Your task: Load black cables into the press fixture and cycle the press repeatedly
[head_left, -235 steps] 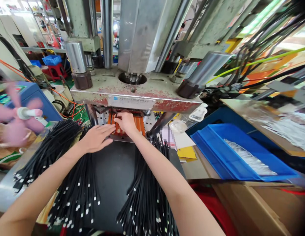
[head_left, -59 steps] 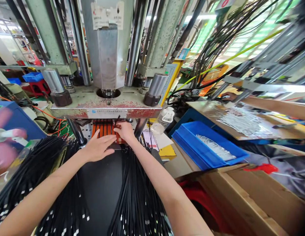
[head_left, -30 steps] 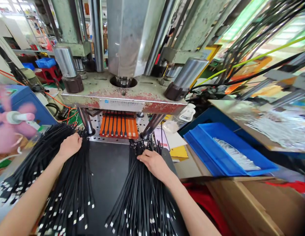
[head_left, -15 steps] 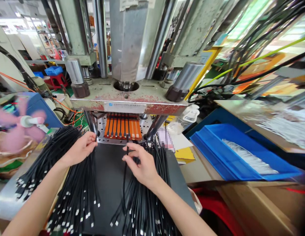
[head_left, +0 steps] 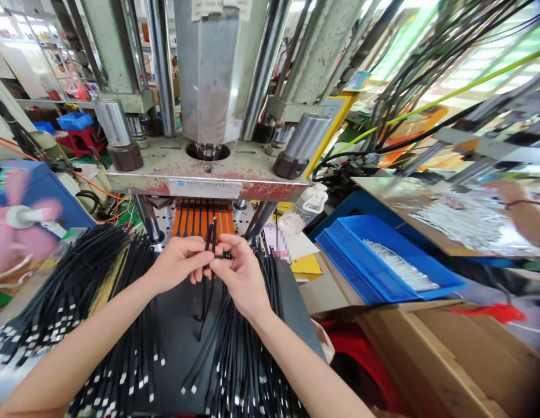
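My left hand (head_left: 179,262) and my right hand (head_left: 236,274) meet in front of the press, both pinching a few black cables (head_left: 209,239) whose ends stick up between the fingers. The rest of those cables hangs down over the black mat (head_left: 183,331). Just behind the hands lies the orange mould plate (head_left: 203,216) with several black cables laid in its grooves, under the press head (head_left: 207,168). A heap of black cables (head_left: 246,360) lies below my right hand, another heap (head_left: 69,290) spreads to the left.
A blue tray (head_left: 383,267) with white parts stands at the right, beside cardboard boxes (head_left: 448,354). Another person's hand (head_left: 511,194) works at the metal table far right. A pink fan (head_left: 17,223) spins at the left edge.
Both hands left the cable heaps and came together at the middle. The right hand lifted cables up and the left hand now grips them too.
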{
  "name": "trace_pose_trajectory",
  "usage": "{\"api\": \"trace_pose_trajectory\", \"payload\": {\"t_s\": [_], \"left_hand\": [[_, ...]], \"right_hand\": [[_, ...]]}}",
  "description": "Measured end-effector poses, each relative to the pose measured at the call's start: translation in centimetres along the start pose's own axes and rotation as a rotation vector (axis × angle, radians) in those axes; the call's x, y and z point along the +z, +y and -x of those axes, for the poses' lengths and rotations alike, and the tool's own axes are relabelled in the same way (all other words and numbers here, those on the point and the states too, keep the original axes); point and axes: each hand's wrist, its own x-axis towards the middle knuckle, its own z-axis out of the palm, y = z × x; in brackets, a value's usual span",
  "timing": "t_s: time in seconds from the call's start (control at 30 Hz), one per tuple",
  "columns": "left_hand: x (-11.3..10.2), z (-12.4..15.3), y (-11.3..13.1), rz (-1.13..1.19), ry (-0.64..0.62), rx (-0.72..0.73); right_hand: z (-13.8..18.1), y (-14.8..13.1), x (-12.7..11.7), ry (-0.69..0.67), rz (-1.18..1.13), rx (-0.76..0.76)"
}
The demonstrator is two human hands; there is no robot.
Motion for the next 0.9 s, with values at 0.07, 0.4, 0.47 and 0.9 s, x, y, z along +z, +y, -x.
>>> {"api": "trace_pose_trajectory", "payload": {"t_s": [0.07, 0.4, 0.47, 0.9], "left_hand": [[0.0, -0.4, 0.5, 0.03, -0.045, -0.022], [0.1, -2.3, 0.6, -0.065, 0.246, 0.208], [0.3, -3.2, 1.0, -0.15, 0.357, 0.385], [-0.9, -8.0, -3.8, -0.797, 0.104, 0.472]], "right_hand": [[0.2, 0.1, -0.2, -0.025, 0.012, 0.043], [4.0, 2.8, -1.3, -0.172, 0.683, -0.145], [3.4, 3.3, -2.1, -0.19, 0.827, -0.226], [-12.7, 1.9, -7.8, 0.02, 1.092, -0.136]]}}
